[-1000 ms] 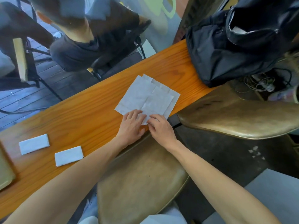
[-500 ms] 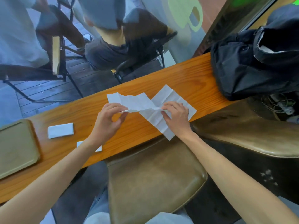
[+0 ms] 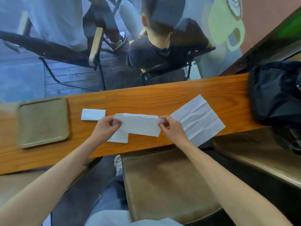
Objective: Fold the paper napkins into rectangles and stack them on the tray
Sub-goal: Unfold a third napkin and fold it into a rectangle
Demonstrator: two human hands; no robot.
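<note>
I hold a white paper napkin [image 3: 138, 125], folded in half into a long strip, just above the wooden counter [image 3: 146, 97]. My left hand [image 3: 106, 127] pinches its left end and my right hand [image 3: 171, 126] pinches its right end. An unfolded, creased napkin [image 3: 200, 121] lies flat on the counter to the right. One small folded rectangle [image 3: 93, 114] lies left of my hands, and another folded rectangle [image 3: 119, 138] lies partly hidden under the held napkin. The olive tray [image 3: 43, 122] sits at the left with nothing on it.
A black bag [image 3: 275, 93] rests on the counter's right end. Padded brown stools [image 3: 166, 183] stand below the counter's near edge. Beyond the window behind the counter, a person sits on a chair [image 3: 164, 51].
I lifted one napkin off the pile, carried it left and folded it into a strip held by both hands. The view swung left, bringing the tray fully into sight.
</note>
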